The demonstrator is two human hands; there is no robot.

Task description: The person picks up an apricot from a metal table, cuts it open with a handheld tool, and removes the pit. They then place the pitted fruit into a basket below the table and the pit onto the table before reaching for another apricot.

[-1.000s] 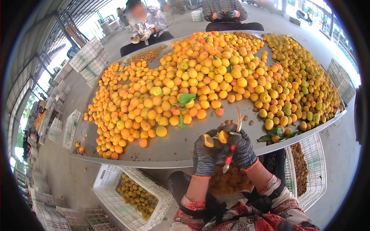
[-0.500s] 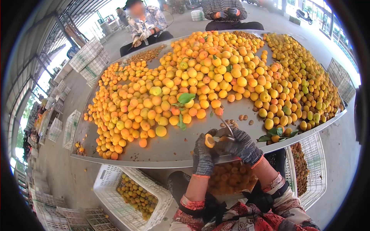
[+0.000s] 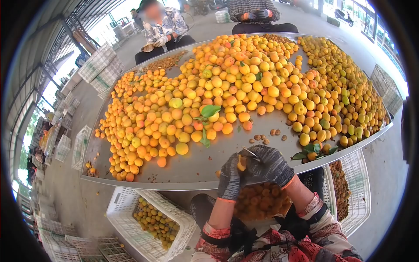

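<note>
Orange fruit [image 3: 242,163] in L hand [image 3: 229,177]

bright daylight through open sides [image 3: 386,41], highlights blown; strong fisheye bend, black corners.

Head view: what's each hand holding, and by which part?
Left hand: an orange fruit piece, exact contact hidden. Right hand: a slim metal tool, its gripped part hidden inside the fist.
</note>
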